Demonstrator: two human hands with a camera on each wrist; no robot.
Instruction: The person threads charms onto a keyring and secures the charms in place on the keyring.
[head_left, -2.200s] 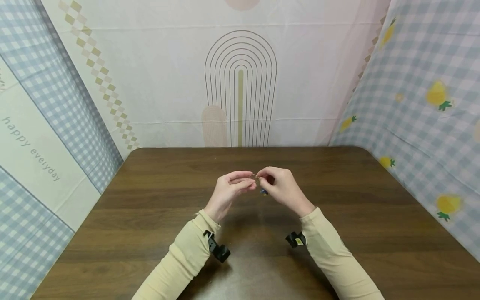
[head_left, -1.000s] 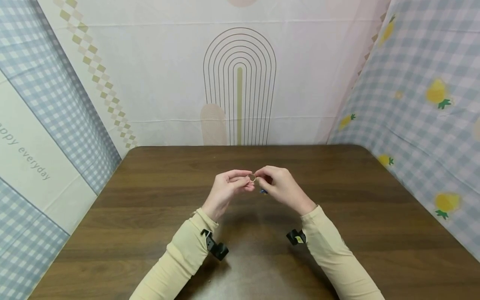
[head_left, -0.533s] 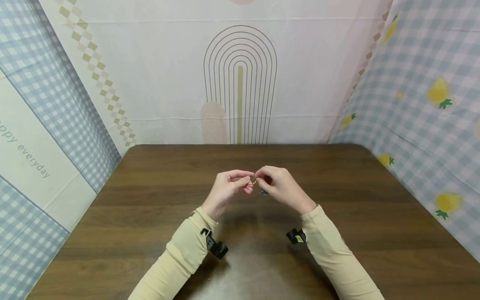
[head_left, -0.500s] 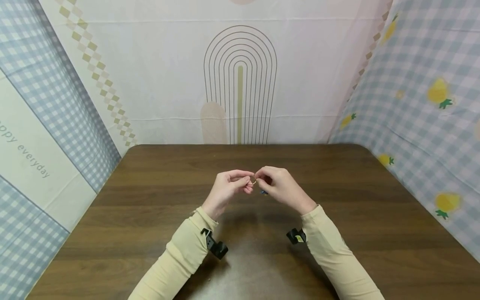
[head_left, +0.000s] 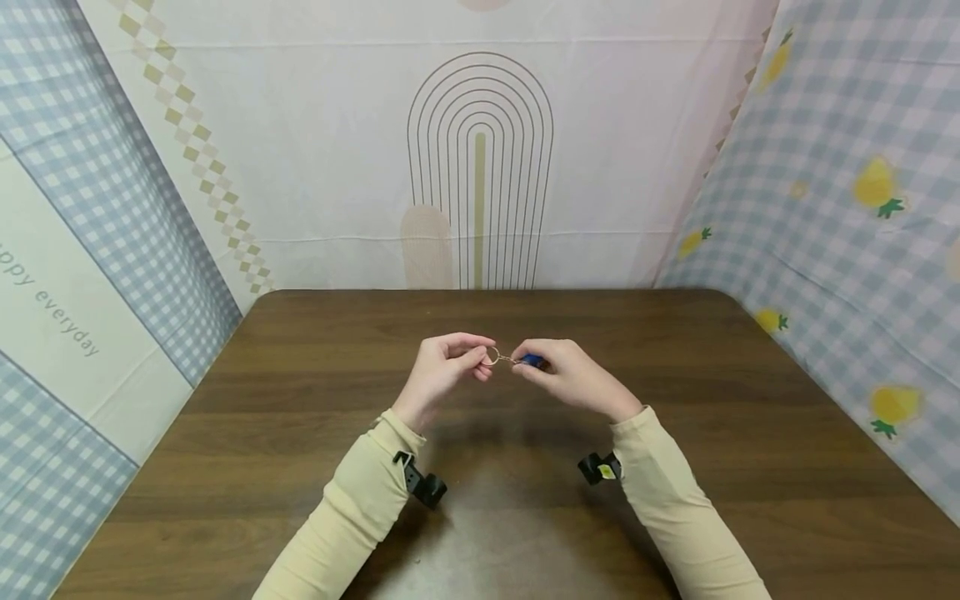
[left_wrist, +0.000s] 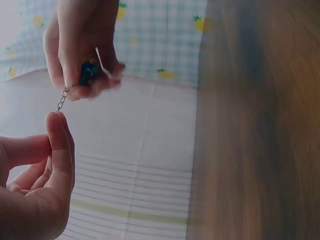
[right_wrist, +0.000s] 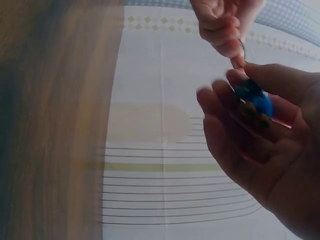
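A keychain is stretched between both hands above the table. Its thin gold ring (head_left: 498,356) is pinched between the thumb and fingertips of my left hand (head_left: 442,372). A short chain (left_wrist: 62,98) runs from the ring to my right hand (head_left: 576,372). That hand pinches the chain end with thumb and index finger. A small blue charm (right_wrist: 262,105) with orange-brown parts sits within its loosely curved fingers, partly hidden by them in the head view. The charm's exact shape is blurred in both wrist views.
A dark brown wooden table (head_left: 300,433) spreads below the hands. A white patterned cloth (head_left: 337,150) hangs behind it, with checked cloths (head_left: 840,250) on both sides. Black wrist cameras (head_left: 427,490) are strapped over the beige sleeves (head_left: 352,500).
The hands have drawn slightly apart, so the chain between ring and charm now shows. The right hand has shifted right and turned, and more of the blue charm is visible.
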